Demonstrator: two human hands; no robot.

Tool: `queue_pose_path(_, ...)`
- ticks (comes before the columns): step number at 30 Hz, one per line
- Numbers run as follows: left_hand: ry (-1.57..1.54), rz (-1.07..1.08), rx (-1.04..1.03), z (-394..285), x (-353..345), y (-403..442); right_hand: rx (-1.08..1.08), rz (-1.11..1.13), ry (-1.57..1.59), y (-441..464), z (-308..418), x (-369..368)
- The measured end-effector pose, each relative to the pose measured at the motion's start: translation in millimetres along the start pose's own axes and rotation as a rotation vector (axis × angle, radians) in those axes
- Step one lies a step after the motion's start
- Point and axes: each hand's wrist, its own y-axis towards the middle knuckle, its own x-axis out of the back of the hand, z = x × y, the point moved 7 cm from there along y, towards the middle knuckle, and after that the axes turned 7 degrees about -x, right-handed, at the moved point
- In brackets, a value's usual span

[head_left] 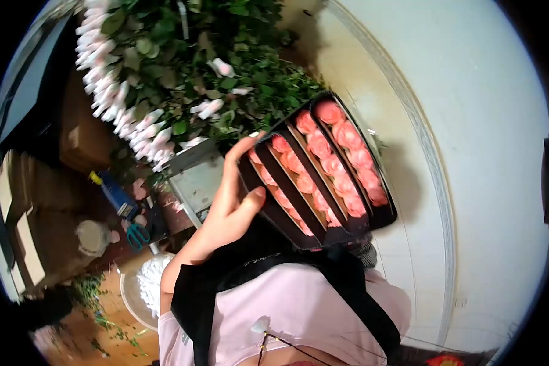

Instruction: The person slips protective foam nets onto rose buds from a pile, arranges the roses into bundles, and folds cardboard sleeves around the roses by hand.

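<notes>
Pink roses [332, 165] stand in rows between dark and brown dividers in a black-wrapped bundle [296, 204], held up in front of my chest. My left hand [241, 198] grips the bundle's left side, thumb on the near face and fingers reaching round its upper edge. The right hand is out of sight, hidden behind or beneath the bundle if it is there. Just beyond the bundle lies a large heap of leafy stems [226, 67], with white-wrapped buds [110, 91] along its left edge.
Blue-handled scissors [138, 235] and a blue and yellow item [116, 194] lie at the left. Below them a round tub [141, 293] holds white pieces. Cardboard boxes [52, 226] stand further left. Leaf scraps [113, 329] litter the floor. A pale wall [488, 152] rises on the right.
</notes>
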Motion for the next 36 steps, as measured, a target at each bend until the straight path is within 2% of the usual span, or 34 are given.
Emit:
queue_pose_path(4, 0.080, 0.134, -0.204, 26, 14, -15, 0.040, 0.032, -0.013, 13, 19, -31)
queue_pose_path(5, 0.026, 0.113, -0.192, 38, 16, -18, 0.058, 0.046, -0.019, 11, 24, -35)
queue_pose_path(7, 0.264, 0.089, -0.126, 64, 28, -27, 0.075, 0.083, -0.006, 7, 34, -49)
queue_pose_path(9, 0.577, 0.064, -0.223, 71, 42, -28, 0.088, 0.105, 0.008, -8, 37, -52)
queue_pose_path(15, 0.634, -0.290, -0.148, 75, 82, -67, 0.186, 0.212, 0.007, -24, 40, -57)
queue_pose_path(16, 0.552, -0.279, -0.138, 64, 75, -71, 0.224, 0.248, 0.003, -20, 42, -61)
queue_pose_path(18, 0.530, -0.196, -0.254, 55, 50, -78, 0.330, 0.339, -0.006, -5, 60, -79)
queue_pose_path(20, 0.599, -0.195, -0.365, 58, 22, -84, 0.444, 0.419, -0.042, 7, 77, -99)
queue_pose_path(21, 0.587, -0.223, -0.286, 68, 8, -90, 0.507, 0.474, -0.059, 9, 87, -111)
queue_pose_path(23, 0.534, -0.488, -0.273, 73, -1, -112, 0.618, 0.572, -0.102, 3, 112, -141)
queue_pose_path(25, 0.732, -0.769, -0.344, 72, 0, -147, 0.737, 0.664, -0.136, -16, 138, -165)
queue_pose_path(27, 0.933, -0.972, -0.314, 62, -2, -192, 0.868, 0.752, -0.178, -42, 162, -185)
queue_pose_path(31, 0.686, -1.171, -0.173, 42, -26, -276, 1.129, 0.910, -0.247, -126, 204, -218)
queue_pose_path(35, 0.926, -1.476, -0.296, 54, -52, -344, 1.357, 1.011, -0.329, -225, 229, -242)
queue_pose_path(36, 0.701, -1.476, -0.253, 45, -63, -364, 1.409, 1.032, -0.348, -254, 233, -246)
